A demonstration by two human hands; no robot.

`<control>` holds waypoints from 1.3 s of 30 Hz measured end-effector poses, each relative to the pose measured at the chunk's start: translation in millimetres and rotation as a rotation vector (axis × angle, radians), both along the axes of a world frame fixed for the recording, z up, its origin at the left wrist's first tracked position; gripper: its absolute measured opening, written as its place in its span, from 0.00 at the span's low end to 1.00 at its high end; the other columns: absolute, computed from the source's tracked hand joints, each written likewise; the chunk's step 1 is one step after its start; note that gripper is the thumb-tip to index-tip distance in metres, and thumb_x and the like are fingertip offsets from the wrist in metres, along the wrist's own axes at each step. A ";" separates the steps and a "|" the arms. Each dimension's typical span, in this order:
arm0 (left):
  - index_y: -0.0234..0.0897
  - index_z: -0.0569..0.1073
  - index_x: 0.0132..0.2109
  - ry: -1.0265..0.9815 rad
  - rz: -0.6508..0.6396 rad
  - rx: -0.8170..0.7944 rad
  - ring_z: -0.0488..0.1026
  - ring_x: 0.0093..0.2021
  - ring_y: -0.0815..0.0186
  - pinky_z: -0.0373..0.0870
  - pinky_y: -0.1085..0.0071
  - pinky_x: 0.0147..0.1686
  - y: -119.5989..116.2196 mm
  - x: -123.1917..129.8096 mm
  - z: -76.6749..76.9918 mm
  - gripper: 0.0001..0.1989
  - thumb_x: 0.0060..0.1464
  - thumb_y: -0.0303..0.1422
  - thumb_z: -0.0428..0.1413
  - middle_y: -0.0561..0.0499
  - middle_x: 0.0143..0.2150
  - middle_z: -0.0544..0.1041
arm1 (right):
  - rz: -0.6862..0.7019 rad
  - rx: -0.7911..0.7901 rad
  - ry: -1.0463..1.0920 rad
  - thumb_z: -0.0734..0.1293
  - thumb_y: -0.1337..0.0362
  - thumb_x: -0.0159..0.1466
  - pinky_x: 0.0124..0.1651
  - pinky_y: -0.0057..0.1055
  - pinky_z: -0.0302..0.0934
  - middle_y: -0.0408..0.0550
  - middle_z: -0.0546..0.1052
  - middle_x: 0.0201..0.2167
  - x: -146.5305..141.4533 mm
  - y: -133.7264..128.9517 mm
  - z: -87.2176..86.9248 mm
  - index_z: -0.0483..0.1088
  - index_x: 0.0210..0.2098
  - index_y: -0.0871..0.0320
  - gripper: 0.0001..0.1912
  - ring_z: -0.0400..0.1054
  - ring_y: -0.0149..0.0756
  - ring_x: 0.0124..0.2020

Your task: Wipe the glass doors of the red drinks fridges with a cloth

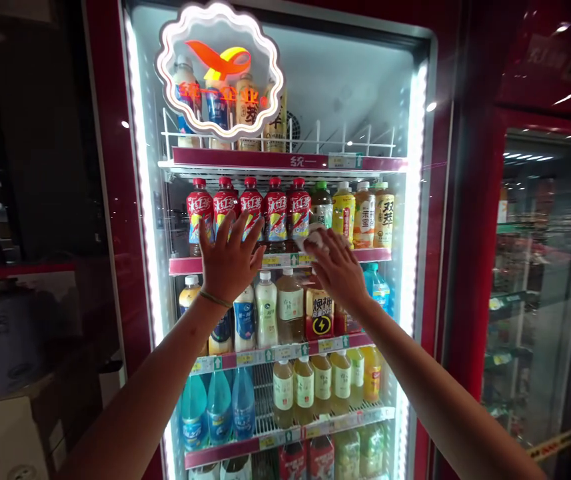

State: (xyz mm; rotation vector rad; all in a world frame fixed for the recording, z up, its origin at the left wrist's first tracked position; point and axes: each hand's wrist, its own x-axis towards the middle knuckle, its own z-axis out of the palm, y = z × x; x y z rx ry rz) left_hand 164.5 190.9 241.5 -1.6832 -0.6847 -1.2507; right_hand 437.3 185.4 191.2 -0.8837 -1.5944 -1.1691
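A lit drinks cooler with a glass door stands in front of me. My left hand is raised at the door, palm forward and fingers spread, in front of the red-capped bottles; it holds nothing. A thin band circles the left wrist. To its right, my right hand presses a crumpled white cloth or tissue against the glass, beside the yellow bottle seen behind. Its fingertips are partly hidden by the cloth.
A glowing scalloped sign is at the door's upper left. Lower shelves hold blue bottles and pale tea bottles. Boxes stand at the lower left. Another red-framed cooler is on the right.
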 end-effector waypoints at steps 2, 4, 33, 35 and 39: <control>0.54 0.64 0.74 0.020 0.010 -0.010 0.62 0.75 0.46 0.39 0.34 0.77 -1.2 -15.4 0.8 0.29 0.69 0.41 0.55 0.45 0.74 0.68 | 0.013 0.037 0.146 0.60 0.62 0.77 0.77 0.64 0.56 0.39 0.51 0.81 -3.0 2.5 9.8 0.48 0.78 0.34 0.34 0.49 0.54 0.79; 0.53 0.64 0.74 0.025 0.012 -0.024 0.62 0.75 0.46 0.44 0.36 0.77 -1.5 -30.0 0.9 0.28 0.69 0.41 0.55 0.45 0.74 0.68 | 0.025 0.039 0.231 0.58 0.62 0.77 0.78 0.65 0.54 0.39 0.51 0.81 -19.1 4.3 18.8 0.48 0.78 0.35 0.33 0.47 0.55 0.80; 0.44 0.70 0.71 0.019 0.072 0.091 0.67 0.72 0.44 0.60 0.44 0.72 8.8 -121.2 -16.6 0.27 0.66 0.37 0.58 0.39 0.70 0.73 | -0.023 -0.037 -0.109 0.62 0.60 0.77 0.80 0.53 0.52 0.43 0.59 0.78 -116.8 0.2 16.2 0.62 0.73 0.43 0.27 0.46 0.47 0.81; 0.44 0.71 0.70 0.008 0.052 0.097 0.67 0.72 0.45 0.62 0.45 0.72 8.7 -125.4 -17.8 0.27 0.66 0.36 0.59 0.39 0.69 0.73 | -0.005 -0.023 -0.183 0.63 0.61 0.76 0.79 0.54 0.54 0.43 0.60 0.78 -110.9 0.1 8.3 0.60 0.74 0.42 0.29 0.49 0.47 0.80; 0.43 0.72 0.69 -0.015 0.039 0.120 0.68 0.71 0.46 0.63 0.46 0.71 9.4 -128.6 -21.0 0.26 0.66 0.34 0.58 0.39 0.67 0.74 | 0.007 0.081 0.041 0.61 0.63 0.77 0.77 0.57 0.57 0.44 0.58 0.79 -102.3 6.4 23.0 0.55 0.76 0.40 0.31 0.51 0.51 0.79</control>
